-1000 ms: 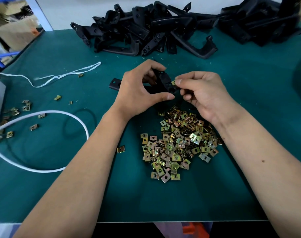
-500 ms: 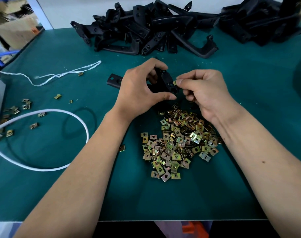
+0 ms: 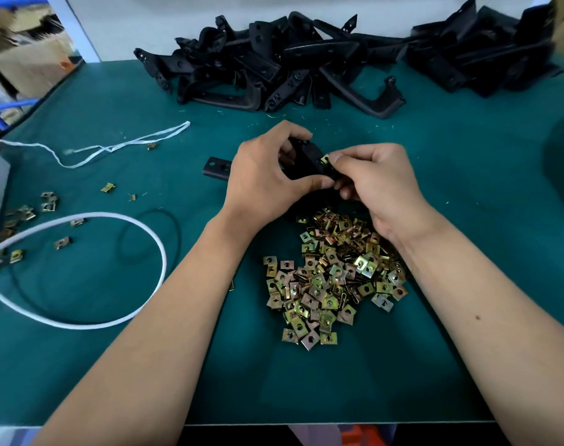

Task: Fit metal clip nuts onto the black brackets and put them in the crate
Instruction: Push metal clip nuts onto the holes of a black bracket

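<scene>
Nearest the person, on the green surface (image 3: 467, 220), lay a heap of brass-coloured clip nuts (image 3: 332, 278), spread between the two bare forearms. Just beyond the heap, both hands met over one black bracket (image 3: 309, 159). The left hand (image 3: 261, 178) gripped it, fingers curled over the top and thumb beneath, with the bracket's far end (image 3: 217, 167) poking out to the left past the knuckles. The right hand (image 3: 380, 185) pinched a single clip nut (image 3: 325, 160) between thumb and forefinger, held right against the bracket's edge (whether it was fully seated could not be told). To the left lay a loop of white tubing (image 3: 113, 220), a thin black ring (image 3: 149, 239), a white string (image 3: 120, 146) and a scatter of loose clip nuts (image 3: 49, 201). Farthest off, along the back edge of the surface, sat a long tangled pile of black brackets (image 3: 274, 69), running on to a second dark mass (image 3: 486, 56) at the right. A cardboard box (image 3: 30, 56) stood off the surface at the far left
</scene>
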A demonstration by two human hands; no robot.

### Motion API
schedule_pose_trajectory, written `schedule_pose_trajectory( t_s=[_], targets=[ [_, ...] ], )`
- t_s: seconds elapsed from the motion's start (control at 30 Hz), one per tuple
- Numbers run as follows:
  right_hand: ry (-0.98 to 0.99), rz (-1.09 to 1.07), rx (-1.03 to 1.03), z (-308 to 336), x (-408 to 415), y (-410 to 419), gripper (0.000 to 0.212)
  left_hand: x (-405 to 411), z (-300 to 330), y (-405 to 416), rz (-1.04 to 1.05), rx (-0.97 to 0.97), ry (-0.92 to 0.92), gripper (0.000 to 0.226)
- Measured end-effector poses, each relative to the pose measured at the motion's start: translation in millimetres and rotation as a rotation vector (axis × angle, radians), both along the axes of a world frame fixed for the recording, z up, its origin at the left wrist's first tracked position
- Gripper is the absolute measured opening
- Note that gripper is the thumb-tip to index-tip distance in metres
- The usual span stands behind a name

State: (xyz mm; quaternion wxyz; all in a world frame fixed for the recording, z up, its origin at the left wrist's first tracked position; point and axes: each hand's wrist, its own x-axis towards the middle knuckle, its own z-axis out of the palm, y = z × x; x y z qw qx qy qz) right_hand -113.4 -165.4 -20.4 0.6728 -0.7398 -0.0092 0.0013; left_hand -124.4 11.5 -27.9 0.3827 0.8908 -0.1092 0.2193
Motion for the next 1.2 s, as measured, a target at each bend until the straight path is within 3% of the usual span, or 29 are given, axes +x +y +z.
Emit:
schedule_pose_trajectory(
  t_s=[0.23,0.43,0.63,0.97,1.2],
  targets=[
    [-0.278,0.008,-0.283,-2,-1,-3,0.021,1,0,0,0.012,-0.032,0.018,0.067],
    [-0.340,0.070,-0.390,0,-1,-4,0.011,-1,3,-3,0.045,-0.072,0.044,0.067],
    [-0.396,0.129,-0.465,5,0,-6,0.017,-3,6,-5,0.063,-0.108,0.078,0.067],
    [-0.303,0.157,-0.331,3,-2,-4,0.023,-3,4,-3,0.025,-0.126,0.086,0.068],
    [0.052,0.280,0.040,10,3,-15,0.024,-1,6,8,-0.216,-0.158,0.111,0.066]
  ],
)
